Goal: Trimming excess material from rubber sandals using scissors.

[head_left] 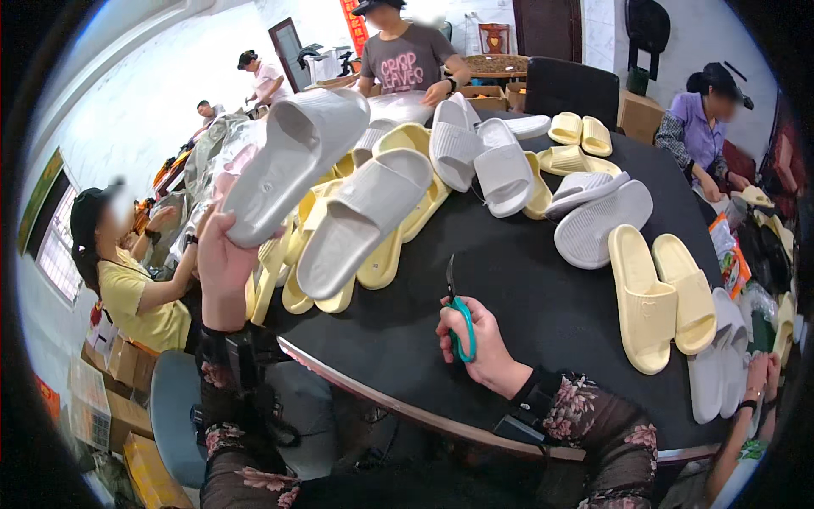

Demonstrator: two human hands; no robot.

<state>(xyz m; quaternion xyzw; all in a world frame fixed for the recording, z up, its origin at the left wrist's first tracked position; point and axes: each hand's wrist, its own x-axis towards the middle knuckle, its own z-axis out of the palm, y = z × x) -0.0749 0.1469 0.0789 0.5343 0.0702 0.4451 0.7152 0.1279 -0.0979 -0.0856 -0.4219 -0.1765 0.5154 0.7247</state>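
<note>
My left hand (225, 276) is closed round the heel of a grey slipper (275, 182), held raised at the left of the table, its toe pointing away from me. Close beside it, a second grey slipper (356, 229) lies tilted over yellow slippers (379, 265); whether the two grey ones are joined cannot be seen. In my right hand (492, 348) is a pair of small scissors (461, 327) with teal handles, the dark blades pointing up and away over the black tabletop. My fingers are round the handles.
The black table (526, 293) bears several more grey slippers (504, 170) and a yellow pair (649, 297) at the right. A co-worker (407, 59) stands at the far side, another (136, 271) at the left, another (699, 127) at the right. A blue-grey chair (176, 416) and cardboard boxes (131, 416) stand lower left.
</note>
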